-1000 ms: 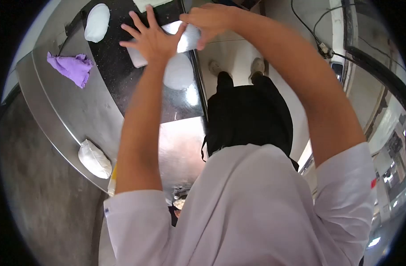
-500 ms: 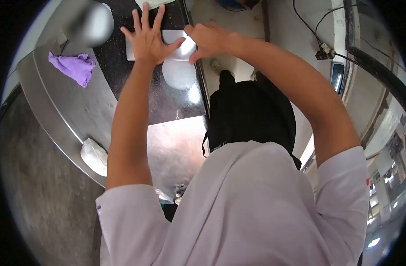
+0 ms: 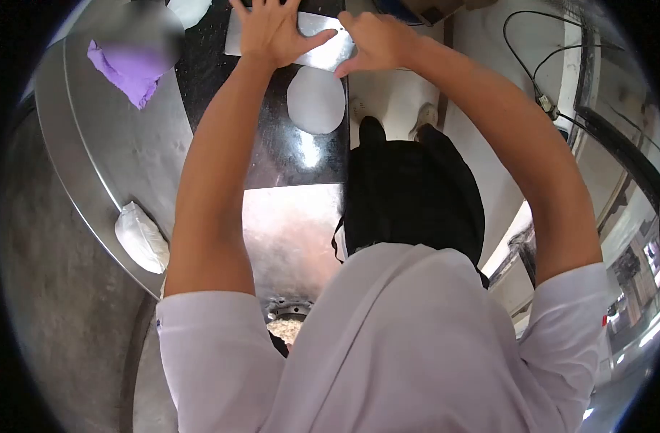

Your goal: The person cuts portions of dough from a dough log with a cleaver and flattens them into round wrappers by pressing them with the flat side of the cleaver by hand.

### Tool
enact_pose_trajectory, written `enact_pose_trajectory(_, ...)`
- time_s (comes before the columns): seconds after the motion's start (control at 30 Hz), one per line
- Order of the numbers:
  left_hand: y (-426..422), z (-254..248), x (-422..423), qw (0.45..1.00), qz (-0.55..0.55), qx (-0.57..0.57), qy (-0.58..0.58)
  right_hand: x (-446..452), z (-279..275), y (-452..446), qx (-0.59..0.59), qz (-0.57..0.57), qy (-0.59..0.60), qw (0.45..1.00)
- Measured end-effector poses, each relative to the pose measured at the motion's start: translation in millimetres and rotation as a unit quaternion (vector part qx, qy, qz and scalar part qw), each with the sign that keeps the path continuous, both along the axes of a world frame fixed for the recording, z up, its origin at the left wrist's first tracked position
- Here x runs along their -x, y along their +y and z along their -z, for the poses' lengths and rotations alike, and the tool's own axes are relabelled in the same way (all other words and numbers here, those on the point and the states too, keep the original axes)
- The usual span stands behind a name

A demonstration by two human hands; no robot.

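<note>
On the black countertop (image 3: 272, 162) lies a flat, shiny metal plate (image 3: 314, 45). My left hand (image 3: 272, 32) rests on its left part, fingers spread and thumb pointing right. At the plate's right end, by the counter edge, my right hand (image 3: 377, 42) is closed on it, with thumb and fingers at the metal. A thin, pale round sheet (image 3: 316, 101) lies flat on the counter just below the plate, touched by neither hand. What is under the plate is hidden.
A purple cloth (image 3: 121, 72) and a white wrapped bundle (image 3: 141, 239) lie on the steel surface (image 3: 121, 151) to the left. Another white item (image 3: 189, 10) is at the top. A pan with pale crumbs (image 3: 285, 330) shows near my body. Cables (image 3: 535, 79) run at the right.
The view has shifted, so the counter items sit higher in it. My right hand stays at the plate's right end, and my left hand remains spread on the plate.
</note>
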State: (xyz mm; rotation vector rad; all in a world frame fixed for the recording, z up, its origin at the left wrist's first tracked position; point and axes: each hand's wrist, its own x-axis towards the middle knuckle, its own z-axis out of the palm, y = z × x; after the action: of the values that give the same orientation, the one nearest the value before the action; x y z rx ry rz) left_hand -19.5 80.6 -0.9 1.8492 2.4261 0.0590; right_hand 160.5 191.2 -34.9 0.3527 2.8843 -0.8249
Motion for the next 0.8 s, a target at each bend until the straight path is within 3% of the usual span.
enact_pose_trajectory(0.07, -11.9, 13.5, -10.7, 1.0, 0.019, -0.003, 0.0, -9.8, -3.0, -3.6, 0.103, -0.015, -0.056, 0.993)
enact_pose_trajectory(0.1, -28.9, 21.6, -19.9, 0.999, 0.044, 0.01, 0.017, -21.0, -5.0, -11.8, 0.1, -0.03, -0.08, 0.991)
enact_pose_trajectory(0.13, -32.4, 7.6, -26.9, 0.997, 0.036, 0.056, -0.039, -23.7, 0.9, -14.9, 0.102, -0.043, -0.084, 0.99)
enact_pose_trajectory(0.2, -32.2, 22.1, -17.3, 1.0, 0.023, -0.011, 0.012, -23.1, 16.3, -13.5, 0.072, -0.028, 0.02, 0.997)
enact_pose_trajectory(0.23, -30.8, 19.3, -16.2, 0.999, 0.008, -0.034, 0.002, -22.2, 14.3, -13.7, 0.079, -0.046, 0.011, 0.996)
enact_pose_trajectory(0.3, -14.7, 13.2, -6.4, 0.997, 0.001, -0.075, 0.031, 1.5, 2.1, 16.5, -0.006, -0.081, 0.113, 0.99)
enact_pose_trajectory(0.33, -5.9, 4.9, 1.1, 0.998, -0.013, -0.057, 0.035, 15.9, -4.8, 29.1, -0.027, -0.088, 0.13, 0.987)
enact_pose_trajectory(0.4, 2.4, 18.0, 16.6, 0.984, -0.021, -0.129, 0.117, 31.4, -7.7, 36.8, 0.057, -0.011, 0.046, 0.997)
enact_pose_trajectory(0.47, -4.1, 13.7, 18.2, 0.988, -0.029, -0.145, 0.049, 38.6, -13.4, 36.1, 0.001, -0.005, 0.106, 0.994)
enact_pose_trajectory(0.53, -28.2, 18.7, 18.1, 0.991, 0.004, -0.126, 0.038, 40.3, -20.0, 31.3, 0.156, 0.154, -0.026, 0.975)
enact_pose_trajectory(0.6, -58.7, 8.1, 8.6, 0.963, 0.27, -0.005, -0.002, 9.6, -3.5, 21.4, 0.174, 0.113, 0.048, 0.977)
enact_pose_trajectory(0.63, -72.1, -1.7, -3.8, 0.949, 0.312, 0.037, 0.039, -10.3, 23.5, 15.2, 0.145, 0.074, 0.118, 0.98)
enact_pose_trajectory(0.67, -86.2, -11.7, -17.0, 0.93, 0.35, 0.08, 0.077, -35.0, 7.9, -12.0, 0.141, 0.091, 0.089, 0.982)
enact_pose_trajectory(0.7, -91.9, -19.3, -27.5, 0.924, 0.363, 0.087, 0.079, -59.0, 3.5, -33.6, 0.262, 0.132, 0.027, 0.956)
enact_pose_trajectory(0.73, -96.9, -13.2, -31.4, 0.916, 0.377, 0.036, 0.131, -84.1, 7.8, -54.6, 0.301, 0.15, 0.023, 0.941)
enact_pose_trajectory(0.8, -92.5, -8.7, -33.5, 0.93, 0.359, 0.023, 0.071, -130.7, 6.3, -93.3, 0.33, 0.185, -0.015, 0.926)
